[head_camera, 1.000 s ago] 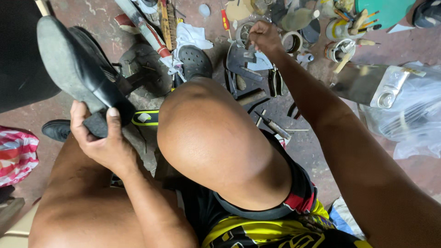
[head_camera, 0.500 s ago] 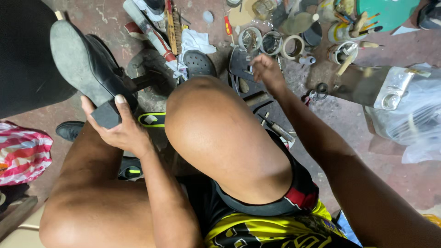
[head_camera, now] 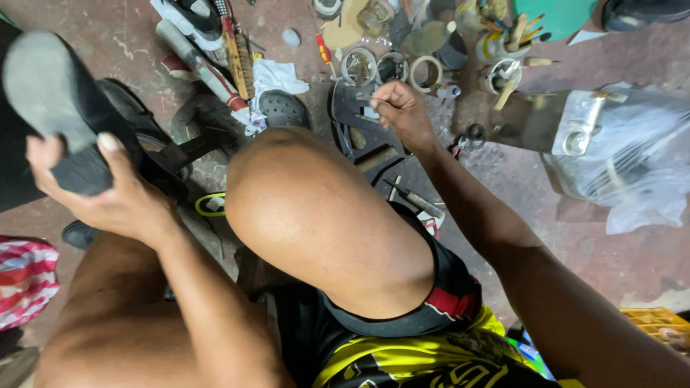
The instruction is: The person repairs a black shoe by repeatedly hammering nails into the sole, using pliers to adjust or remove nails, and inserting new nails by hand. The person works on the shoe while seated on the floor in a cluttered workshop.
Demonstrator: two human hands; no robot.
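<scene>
Since half a second ago the right hand [head_camera: 402,111] has drawn back a little from the clutter and now sits at about one o'clock from the raised knee [head_camera: 309,208], its fingers pinched shut on something small and pale; I cannot tell what it is. The shoe [head_camera: 61,115] has swung higher and further out toward ten o'clock, sole turned up, and the left hand [head_camera: 108,194] grips it at the heel end, thumb pressed on the sole, fingers wrapped closed around it. On the floor [head_camera: 503,179] past the knee lie several rolls of tape [head_camera: 430,72], a white rag [head_camera: 277,75], a red-handled screwdriver [head_camera: 323,52], a pair of scissors [head_camera: 467,138] and, out at three o'clock, a clear plastic bag [head_camera: 632,158]. As for progress, I would judge the work on the shoe barely begun: its grey sole looks bare and worn, nothing is fixed or spread on it yet, and the small piece has only just been picked up and is well apart from the shoe.
</scene>
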